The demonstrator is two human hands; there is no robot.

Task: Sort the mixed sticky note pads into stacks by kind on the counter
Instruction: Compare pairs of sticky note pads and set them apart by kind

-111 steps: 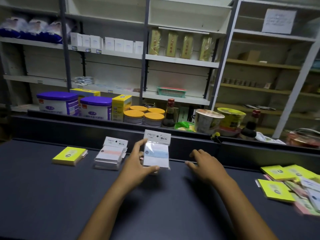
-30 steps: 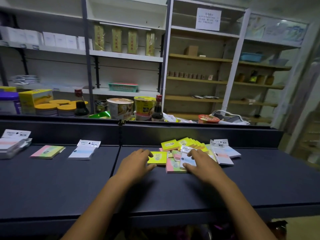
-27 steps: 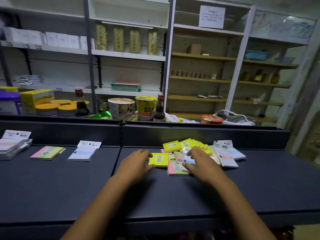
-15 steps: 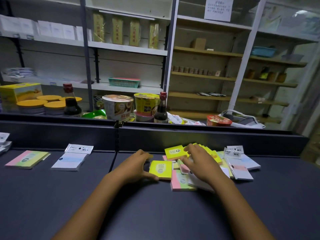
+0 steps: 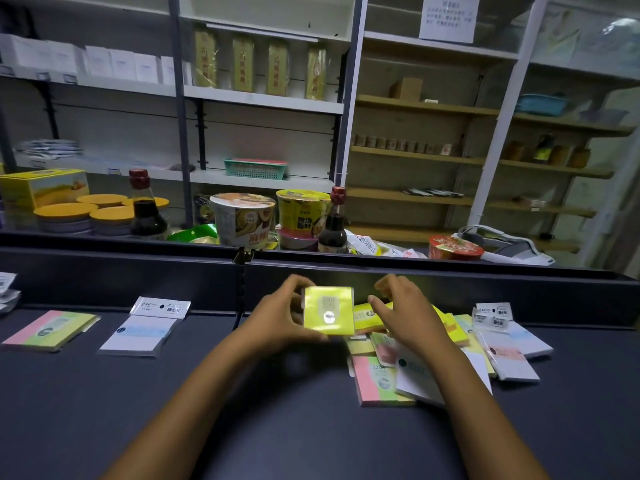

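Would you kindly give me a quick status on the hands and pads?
Left hand grips yellow pad, lifted. Right hand open, hovering over mixed pile. Nothing blocking.

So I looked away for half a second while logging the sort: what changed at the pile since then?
The left hand has lifted the yellow pad off the counter; it now grips it, raised and tilted toward the camera. The right hand has come off the mixed pile and hovers over it, fingers loosely curled. The pink-green pad and blue-white packet lie as before.
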